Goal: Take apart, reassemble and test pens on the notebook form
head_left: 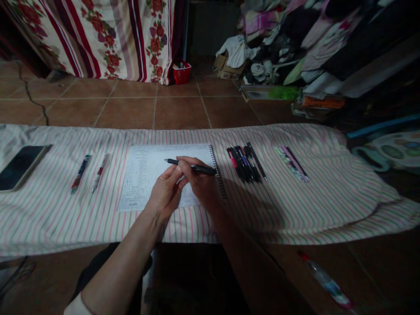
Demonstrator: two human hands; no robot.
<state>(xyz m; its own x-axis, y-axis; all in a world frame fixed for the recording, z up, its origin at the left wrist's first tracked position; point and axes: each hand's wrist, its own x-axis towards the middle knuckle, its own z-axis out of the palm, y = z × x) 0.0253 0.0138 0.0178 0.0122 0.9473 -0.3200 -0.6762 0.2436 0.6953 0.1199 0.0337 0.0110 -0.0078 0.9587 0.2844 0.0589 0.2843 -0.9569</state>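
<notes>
A spiral notebook (144,175) lies open on a striped cloth (328,197) spread on the floor. Over its right half both my hands meet on a black pen (203,169) held level. My right hand (201,183) is closed round the pen's barrel. My left hand (166,192) pinches the pen near its tip end, fingers together. The pen's tip points left above the page.
Several dark pens (246,162) lie in a row right of the notebook, with another small bundle of pens (292,163) further right. Two pens (88,173) lie to the left, beside a phone (20,166). A red basket (181,72), clothes pile (288,43) and plastic bottle (326,282) surround the cloth.
</notes>
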